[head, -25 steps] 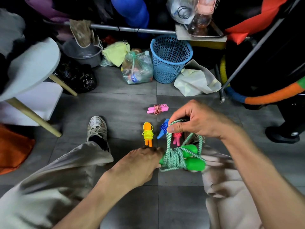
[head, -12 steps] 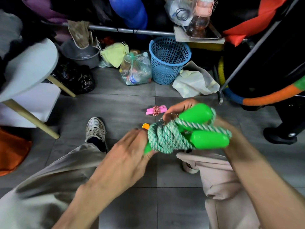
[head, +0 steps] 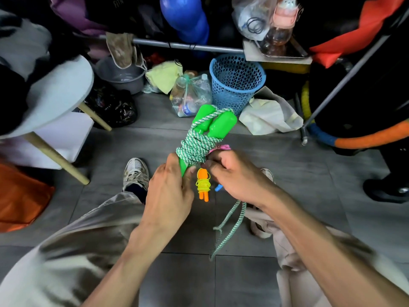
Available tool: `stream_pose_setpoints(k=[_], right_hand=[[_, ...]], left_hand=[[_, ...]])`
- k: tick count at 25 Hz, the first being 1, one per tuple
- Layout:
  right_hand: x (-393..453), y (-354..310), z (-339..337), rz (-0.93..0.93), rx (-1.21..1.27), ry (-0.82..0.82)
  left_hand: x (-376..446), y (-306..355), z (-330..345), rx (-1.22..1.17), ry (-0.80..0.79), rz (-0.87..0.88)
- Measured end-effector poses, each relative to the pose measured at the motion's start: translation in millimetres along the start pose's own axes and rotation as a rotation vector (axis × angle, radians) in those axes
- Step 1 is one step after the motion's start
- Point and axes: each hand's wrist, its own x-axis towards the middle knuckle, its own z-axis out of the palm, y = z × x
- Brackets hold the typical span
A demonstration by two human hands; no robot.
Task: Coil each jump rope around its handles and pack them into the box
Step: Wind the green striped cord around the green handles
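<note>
Over grey floor (head: 298,178), green jump rope (head: 200,140) handles-up, tilted right.

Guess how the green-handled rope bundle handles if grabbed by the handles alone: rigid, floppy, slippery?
The green handles look like smooth hard plastic, so probably stiff and a bit slick. The green-white cord is wound around them, likely staying put, but a loose tail dangles below the right hand and would probably flop and snag.

Bright green handles (head: 212,122) wound in green-and-white flecked rope (head: 192,149). Orange handles (head: 203,185) bound in neon yellow cord (head: 203,184). Pink handle end (head: 223,147) behind hand. Sky-blue perforated basket (head: 236,83). Dark grey floor tiles (head: 298,173). Beige trousers (head: 73,251). Grey-white sneaker (head: 135,171).
</note>
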Motion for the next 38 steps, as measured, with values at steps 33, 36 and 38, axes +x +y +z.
stream_pose_setpoints(k=[33,36,38], right_hand=[[-17.4,-7.5,-64.5,-0.068,-0.278,-0.06],[-16.0,-8.7,-60.9,-0.042,-0.055,-0.16],[-9.9,-10.4,-52.9,-0.029,0.049,-0.206]], left_hand=[[-26.9,-11.2,-8.0,0.026,-0.577,0.585],[-24.7,-5.0,-12.8,-0.042,-0.563,0.641],[-22.0,-5.9,-18.1,-0.101,-0.548,0.632]])
